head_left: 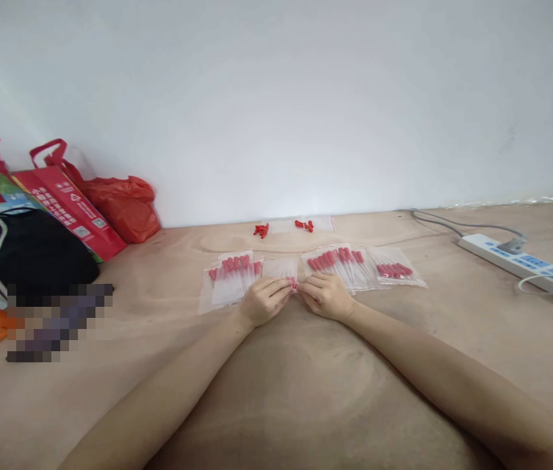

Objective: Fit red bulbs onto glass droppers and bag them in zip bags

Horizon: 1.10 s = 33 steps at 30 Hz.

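My left hand (265,301) and my right hand (326,297) meet at the near edge of a small clear zip bag (280,267). The fingers of both are closed in a pinch on that edge. Inside the bag lie thin clear tubes with red bulb ends, which look like droppers; the bulbs show between my fingertips. Left of it, more filled bags (235,281) overlap, red bulbs pointing away from me. Further filled bags (337,261) fan out beside my right hand, and one bag (398,267) at the right end has its bulbs toward me.
Two groups of loose red bulbs (261,230) lie with clear plastic near the wall. A white power strip (525,264) with a plugged-in grey cable stands right. At left are red shopping bags (73,205), a red plastic bag (126,205) and a black drawstring bag (44,254).
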### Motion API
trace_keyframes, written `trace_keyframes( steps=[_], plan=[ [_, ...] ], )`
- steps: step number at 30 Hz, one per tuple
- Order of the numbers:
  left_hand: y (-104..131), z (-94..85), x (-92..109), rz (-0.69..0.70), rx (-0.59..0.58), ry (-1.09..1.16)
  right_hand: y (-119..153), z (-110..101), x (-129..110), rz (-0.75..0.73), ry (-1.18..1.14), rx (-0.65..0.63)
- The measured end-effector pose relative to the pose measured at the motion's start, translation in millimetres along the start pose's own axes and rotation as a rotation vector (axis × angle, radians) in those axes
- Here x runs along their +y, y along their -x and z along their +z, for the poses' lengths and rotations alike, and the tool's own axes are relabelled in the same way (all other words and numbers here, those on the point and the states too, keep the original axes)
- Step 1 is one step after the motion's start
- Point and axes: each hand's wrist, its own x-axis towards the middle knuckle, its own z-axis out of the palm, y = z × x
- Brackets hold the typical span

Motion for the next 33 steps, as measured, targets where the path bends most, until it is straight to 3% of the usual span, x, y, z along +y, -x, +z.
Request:
trace_keyframes(
  steps=[19,26,33],
  plan=[
    [-2.7,-3.1,-0.7,0.124,-0.035,-0.086,-4.1,-2.2,-6.2,-0.023,0.027,0.007],
    [0.2,-4.2,-2.7,0.071,-0.058,-0.025,-3.7,0.1,-5.8,-0.021,0.034,0.004],
    [1.0,-7.4,-7.7,0.126,-0.044,-0.168,-2.5,0.3,-3.1,-0.002,0.053,0.004]
  ],
)
